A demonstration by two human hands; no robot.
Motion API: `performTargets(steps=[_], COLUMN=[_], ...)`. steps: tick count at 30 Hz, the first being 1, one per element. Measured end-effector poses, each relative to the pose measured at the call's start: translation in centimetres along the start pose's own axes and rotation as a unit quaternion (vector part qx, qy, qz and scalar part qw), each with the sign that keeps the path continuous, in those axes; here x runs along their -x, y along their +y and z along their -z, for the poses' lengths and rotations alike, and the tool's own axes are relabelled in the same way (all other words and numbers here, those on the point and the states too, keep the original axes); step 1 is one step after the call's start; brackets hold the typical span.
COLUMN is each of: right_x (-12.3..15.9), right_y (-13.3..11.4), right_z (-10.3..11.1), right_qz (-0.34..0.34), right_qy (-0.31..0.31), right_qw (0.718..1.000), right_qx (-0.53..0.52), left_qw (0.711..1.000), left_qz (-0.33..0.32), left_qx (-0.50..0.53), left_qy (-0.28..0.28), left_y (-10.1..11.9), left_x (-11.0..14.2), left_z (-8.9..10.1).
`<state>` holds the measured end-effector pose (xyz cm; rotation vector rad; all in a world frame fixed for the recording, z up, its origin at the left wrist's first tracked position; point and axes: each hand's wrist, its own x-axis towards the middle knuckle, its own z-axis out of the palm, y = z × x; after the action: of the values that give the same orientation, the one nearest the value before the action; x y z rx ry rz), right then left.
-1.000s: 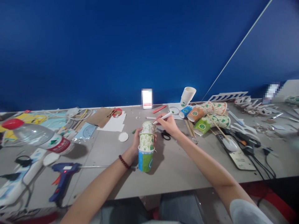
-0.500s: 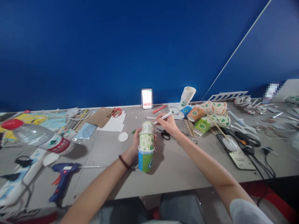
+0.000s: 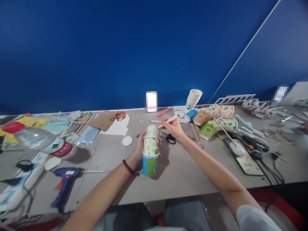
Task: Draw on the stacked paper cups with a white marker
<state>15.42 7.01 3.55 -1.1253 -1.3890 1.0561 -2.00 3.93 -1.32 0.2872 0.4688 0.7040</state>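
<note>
My left hand [image 3: 141,146] is wrapped round a tower of decorated paper cups [image 3: 151,147], tilted over the table. The upper cups carry a green scale pattern, and the lowest one is blue and green. Pinched in my right hand [image 3: 174,128] is a white marker [image 3: 171,120], its tip at the upper right side of the top cup. Just right of the tower lie black-handled scissors [image 3: 171,139], partly hidden by my right hand. A white paper disc [image 3: 127,141] lies to the left.
On the left are a water bottle [image 3: 45,141], a blue glue gun [image 3: 66,183] and a power strip [image 3: 22,179]. Several painted cups [image 3: 203,116] lie at right, near a stack of white cups [image 3: 193,98]. A phone [image 3: 151,101] leans on the blue wall.
Almost nothing differs. The marker tip stays at the top cup with only a tiny shift, and the whole view has moved very slightly.
</note>
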Motion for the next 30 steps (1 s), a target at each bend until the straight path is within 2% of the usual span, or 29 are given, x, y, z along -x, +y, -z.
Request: performTargets(steps=[13, 21, 30], right_x=[-0.24, -0.02, -0.05], right_y=[0.0, -0.17, -0.5], right_z=[-0.16, -0.03, -0.29], right_qz=[-0.02, -0.009, -0.03], right_qy=[0.022, -0.002, 0.032], right_qw=[0.998, 0.999, 0.997], right_qx=[-0.047, -0.034, -0.058], left_qw=[1.0, 1.0, 1.0], left_qz=[-0.005, -0.013, -0.007], left_qx=[0.009, -0.009, -0.004], left_qy=[0.025, -0.012, 0.001], left_y=[0.05, 0.02, 0.05], left_x=[-0.02, 0.0, 0.03], left_z=[-0.23, -0.01, 0.04])
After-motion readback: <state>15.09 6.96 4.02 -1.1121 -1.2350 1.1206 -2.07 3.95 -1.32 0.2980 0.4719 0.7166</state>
